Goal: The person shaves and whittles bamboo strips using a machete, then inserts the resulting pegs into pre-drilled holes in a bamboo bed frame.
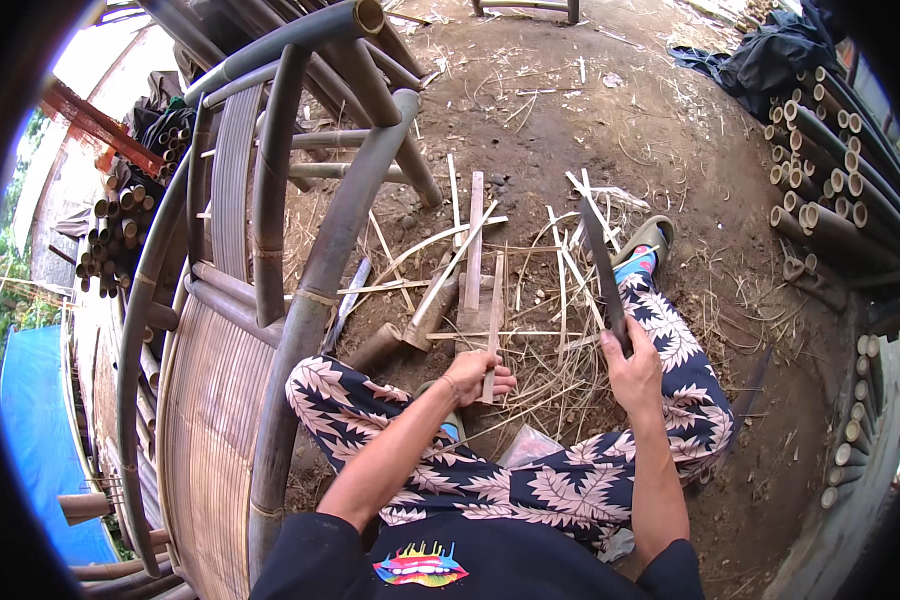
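Gripping a thin bamboo slat [491,345] upright, the left hand [475,375] sits just left of the right hand [632,372], which is clenched around a long dark blade [602,275].

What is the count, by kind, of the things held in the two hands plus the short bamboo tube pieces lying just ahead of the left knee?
machete, held in the right hand: 1
bamboo slat, held in the left hand: 1
short bamboo tube pieces, on the ground: 2
Total: 4
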{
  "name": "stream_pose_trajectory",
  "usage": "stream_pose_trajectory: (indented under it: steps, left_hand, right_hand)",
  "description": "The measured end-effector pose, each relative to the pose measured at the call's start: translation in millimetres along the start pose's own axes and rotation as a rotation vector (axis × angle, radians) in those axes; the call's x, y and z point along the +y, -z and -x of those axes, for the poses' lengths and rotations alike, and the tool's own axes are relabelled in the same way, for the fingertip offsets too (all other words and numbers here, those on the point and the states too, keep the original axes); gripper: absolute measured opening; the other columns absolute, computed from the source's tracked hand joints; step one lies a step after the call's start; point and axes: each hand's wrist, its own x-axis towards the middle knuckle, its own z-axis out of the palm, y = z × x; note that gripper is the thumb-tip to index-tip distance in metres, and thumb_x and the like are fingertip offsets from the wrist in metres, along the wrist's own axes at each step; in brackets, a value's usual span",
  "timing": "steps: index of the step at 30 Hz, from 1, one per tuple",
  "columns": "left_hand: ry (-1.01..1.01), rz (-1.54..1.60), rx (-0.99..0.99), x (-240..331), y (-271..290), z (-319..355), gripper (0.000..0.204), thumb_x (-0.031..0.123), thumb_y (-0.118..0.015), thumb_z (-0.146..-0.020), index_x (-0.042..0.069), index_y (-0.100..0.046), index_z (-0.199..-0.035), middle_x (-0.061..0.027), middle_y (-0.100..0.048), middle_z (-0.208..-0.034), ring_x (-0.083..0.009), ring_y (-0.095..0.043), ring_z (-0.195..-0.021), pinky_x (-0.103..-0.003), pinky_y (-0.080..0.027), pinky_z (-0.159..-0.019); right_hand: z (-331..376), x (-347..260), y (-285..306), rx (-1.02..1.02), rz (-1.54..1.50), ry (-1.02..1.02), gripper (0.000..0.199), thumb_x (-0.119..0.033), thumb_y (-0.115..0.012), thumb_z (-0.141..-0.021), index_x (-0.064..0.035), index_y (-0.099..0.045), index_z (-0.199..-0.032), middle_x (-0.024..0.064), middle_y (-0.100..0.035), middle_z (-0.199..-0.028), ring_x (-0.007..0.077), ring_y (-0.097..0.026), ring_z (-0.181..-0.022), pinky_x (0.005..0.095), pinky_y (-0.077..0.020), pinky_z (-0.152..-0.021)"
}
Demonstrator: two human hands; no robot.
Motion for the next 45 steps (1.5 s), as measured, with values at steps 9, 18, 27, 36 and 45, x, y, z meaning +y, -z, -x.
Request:
stream_pose_trajectory:
  steps: [9,18,27,36,45]
  left_hand:
    - [-0.421,-0.191,0.034,8.6,6.0,108.7,0.024,0.009,-0.057,-0.095,-0.003,-0.065,-0.115,-0.006,-0.066,-0.089,-0.0063,-0.052,-0.06,-0.023,-0.045,-0.049]
    - [-0.858,-0.545,0.223,25.7,-13.1,140.9,0.028,0.009,-0.057,-0.095,-0.006,-0.062,-0.119,-0.0167,-0.069,-0.097,-0.0185,-0.065,-0.087,-0.031,-0.051,-0.079]
    - [-0.91,-0.727,0.134,-14.4,3.9,190.2,0.033,0.004,-0.059,-0.094,-0.001,-0.06,-0.127,-0.0092,-0.06,-0.08,-0.0149,-0.058,-0.072,-0.029,-0.048,-0.068]
    - [-0.844,-0.672,0.094,-81.4,59.3,241.3,0.021,0.008,-0.054,-0.098,-0.003,-0.064,-0.112,-0.0042,-0.06,-0.073,-0.0087,-0.053,-0.059,-0.024,-0.044,-0.056]
    - [-0.746,-0.012,-0.22,50.6,-36.0,159.1,0.04,0.017,-0.044,-0.106,0.004,-0.045,-0.144,-0.0019,-0.057,-0.07,-0.0038,-0.045,-0.045,-0.018,-0.035,-0.039]
  right_hand:
    - [-4.7,-17.7,-50.2,-0.057,0.306,0.339,0.055,-0.059,-0.051,-0.093,-0.0047,-0.06,-0.098,0.0189,-0.066,-0.079,0.0373,-0.067,-0.07,0.0488,-0.0528,-0.063]
    - [5.3,-52.5,-77.9,-0.12,0.397,0.607,0.059,-0.063,-0.046,-0.094,-0.0056,-0.052,-0.082,0.0166,-0.062,-0.069,0.033,-0.066,-0.059,0.0426,-0.0533,-0.05]
    - [-74.9,-55.6,-34.4,0.025,0.423,0.371,0.067,-0.071,-0.033,-0.095,-0.0096,-0.054,-0.076,0.0041,-0.05,-0.05,0.018,-0.055,-0.043,0.0369,-0.0472,-0.04]
    - [-158.6,-39.5,54.7,0.126,0.437,-0.1,0.084,-0.073,-0.023,-0.095,-0.0025,-0.068,-0.104,0.0184,-0.069,-0.082,0.034,-0.069,-0.089,0.0479,-0.0541,-0.075]
    - [22.8,-94.4,-49.9,-0.096,0.251,0.487,0.064,-0.064,-0.044,-0.095,-0.0022,-0.059,-0.088,0.0184,-0.063,-0.07,0.0351,-0.067,-0.065,0.0441,-0.0528,-0.056]
